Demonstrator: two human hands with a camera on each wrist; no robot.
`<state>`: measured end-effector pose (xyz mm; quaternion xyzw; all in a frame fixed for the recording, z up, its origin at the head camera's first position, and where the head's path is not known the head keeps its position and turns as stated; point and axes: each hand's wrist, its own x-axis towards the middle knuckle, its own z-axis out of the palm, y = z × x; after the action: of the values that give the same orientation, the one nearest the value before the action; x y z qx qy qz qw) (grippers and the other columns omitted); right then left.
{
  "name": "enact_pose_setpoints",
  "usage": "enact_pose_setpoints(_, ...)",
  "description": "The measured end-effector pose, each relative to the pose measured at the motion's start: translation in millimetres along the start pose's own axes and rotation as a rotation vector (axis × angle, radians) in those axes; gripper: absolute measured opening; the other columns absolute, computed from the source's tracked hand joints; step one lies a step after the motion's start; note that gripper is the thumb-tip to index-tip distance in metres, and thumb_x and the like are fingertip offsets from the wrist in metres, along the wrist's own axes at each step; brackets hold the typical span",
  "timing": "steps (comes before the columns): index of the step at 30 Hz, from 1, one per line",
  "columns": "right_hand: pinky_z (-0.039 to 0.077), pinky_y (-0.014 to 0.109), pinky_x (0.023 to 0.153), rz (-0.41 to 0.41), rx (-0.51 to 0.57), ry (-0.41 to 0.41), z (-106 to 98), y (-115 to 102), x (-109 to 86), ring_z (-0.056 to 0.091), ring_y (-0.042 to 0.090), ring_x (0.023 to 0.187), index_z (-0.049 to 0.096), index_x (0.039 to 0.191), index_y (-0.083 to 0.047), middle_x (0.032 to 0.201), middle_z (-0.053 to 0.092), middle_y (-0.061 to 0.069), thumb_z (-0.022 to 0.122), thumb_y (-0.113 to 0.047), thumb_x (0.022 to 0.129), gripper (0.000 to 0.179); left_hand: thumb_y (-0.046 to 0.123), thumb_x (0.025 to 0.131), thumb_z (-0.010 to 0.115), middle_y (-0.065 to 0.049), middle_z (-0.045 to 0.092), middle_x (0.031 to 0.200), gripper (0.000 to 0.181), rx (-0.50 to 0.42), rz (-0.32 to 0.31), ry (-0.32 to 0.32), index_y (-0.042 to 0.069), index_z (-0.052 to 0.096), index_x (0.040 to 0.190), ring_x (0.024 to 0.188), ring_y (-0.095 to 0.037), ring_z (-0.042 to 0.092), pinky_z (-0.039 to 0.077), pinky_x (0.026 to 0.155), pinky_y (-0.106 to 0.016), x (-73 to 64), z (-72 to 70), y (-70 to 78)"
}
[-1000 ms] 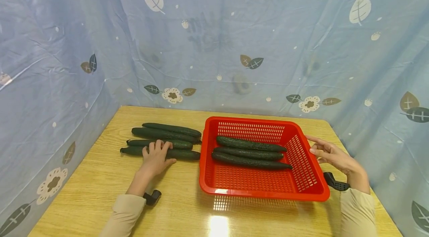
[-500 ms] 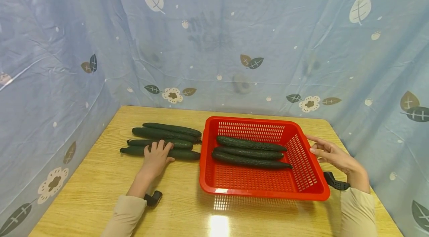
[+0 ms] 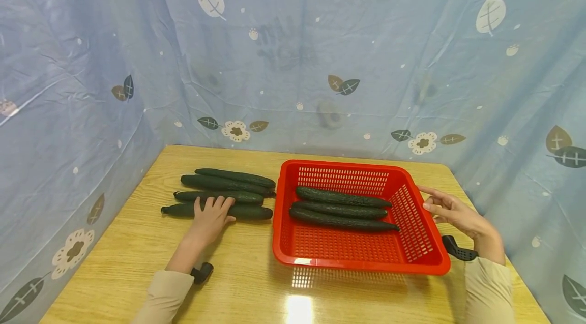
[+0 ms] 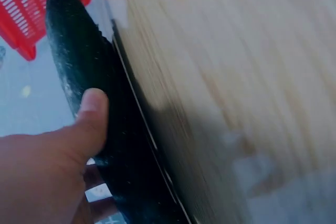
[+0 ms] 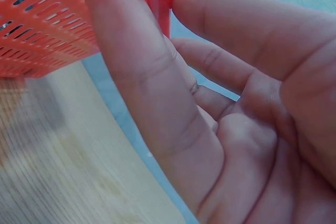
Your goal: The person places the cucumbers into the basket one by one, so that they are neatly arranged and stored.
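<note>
On the left of the table lie dark green cucumbers in a row, their long sides roughly parallel. My left hand (image 3: 209, 223) grips the nearest cucumber (image 3: 252, 212) around its middle. The left wrist view has the thumb pressed along this cucumber (image 4: 79, 45), with fingers curled behind it. Three more cucumbers (image 3: 229, 184) lie just beyond. Right of them stands a red plastic basket (image 3: 357, 265) holding three cucumbers (image 3: 343, 210). My right hand (image 3: 458, 216) pinches the basket's right rim between thumb and fingers; the right wrist view shows that rim between them.
The wooden table (image 3: 247, 288) extends in front of the cucumbers and basket. A blue patterned curtain (image 3: 297, 59) hangs behind the table and along both sides. The basket's left wall is close to the right ends of the loose cucumbers.
My left hand has moved slightly left and toward me, and the nearest cucumber has shifted a little left with it. The right hand and the basket have stayed in place.
</note>
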<state>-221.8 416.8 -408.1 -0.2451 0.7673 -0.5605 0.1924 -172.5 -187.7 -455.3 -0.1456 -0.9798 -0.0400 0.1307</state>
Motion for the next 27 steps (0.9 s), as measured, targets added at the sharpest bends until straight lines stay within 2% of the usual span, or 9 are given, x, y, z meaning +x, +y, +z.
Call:
enact_pose_setpoints(5,0.054,0.034,0.07,0.0,0.01,0.003,1,1,0.1,0.061,0.01,0.085,0.012,0.145,0.004,0.095,0.056,-0.004,0.037,0.0,0.099,0.053,0.024,0.089,0.059,-0.012,0.049,0.105,0.033,-0.1,-0.012,-0.053,0.013,0.045,0.116,0.107,-0.039,0.046,0.023,0.092,-0.074,0.5,-3.2,-4.6)
enact_pose_setpoints(11,0.054,0.035,0.069,-0.014,0.014,-0.008,0,2,0.5,0.061,0.011,0.085,0.012,0.145,0.005,0.095,0.055,-0.003,0.036,0.001,0.099,0.052,0.024,0.092,0.057,-0.012,0.048,0.103,0.031,-0.111,-0.009,-0.088,0.012,0.043,0.117,0.1,-0.038,0.047,0.034,0.087,-0.069,-0.5,-11.5,-9.8)
enact_pose_setpoints(16,0.054,0.034,0.069,-0.004,0.003,0.001,0,0,0.1,0.061,0.01,0.085,0.013,0.145,0.003,0.095,0.055,-0.003,0.037,0.001,0.099,0.052,0.022,0.093,0.055,-0.015,0.049,0.102,0.032,-0.107,0.006,-0.081,0.012,0.041,0.12,0.092,-0.041,0.052,0.041,0.082,-0.063,0.7,-20.9,-13.6)
enact_pose_setpoints(20,0.054,0.034,0.069,0.0,0.001,0.008,0,0,-0.4,0.061,0.01,0.084,0.014,0.145,0.003,0.095,0.055,-0.003,0.037,0.0,0.099,0.052,0.023,0.094,0.055,-0.013,0.047,0.096,0.032,-0.093,0.03,-0.061,0.012,0.041,0.121,0.075,-0.033,0.055,0.045,0.072,-0.054,5.5,-27.1,-16.4)
enact_pose_setpoints(24,0.054,0.034,0.07,0.005,-0.003,0.008,1,-1,-0.5,0.061,0.011,0.084,0.014,0.146,0.003,0.095,0.055,-0.003,0.037,-0.001,0.099,0.052,0.03,0.094,0.052,-0.009,0.044,0.092,0.034,-0.081,0.043,-0.037,0.012,0.042,0.12,0.067,-0.023,0.045,0.036,0.059,-0.04,11.5,-32.2,-19.2)
enact_pose_setpoints(27,0.054,0.034,0.07,0.008,-0.015,0.015,1,-1,-0.8,0.061,0.011,0.084,0.015,0.145,0.003,0.095,0.055,-0.003,0.038,-0.001,0.099,0.052,0.033,0.094,0.052,-0.009,0.043,0.095,0.036,-0.067,0.049,-0.013,0.011,0.041,0.121,0.071,-0.023,0.043,0.032,0.059,-0.038,16.3,-37.2,-19.6)
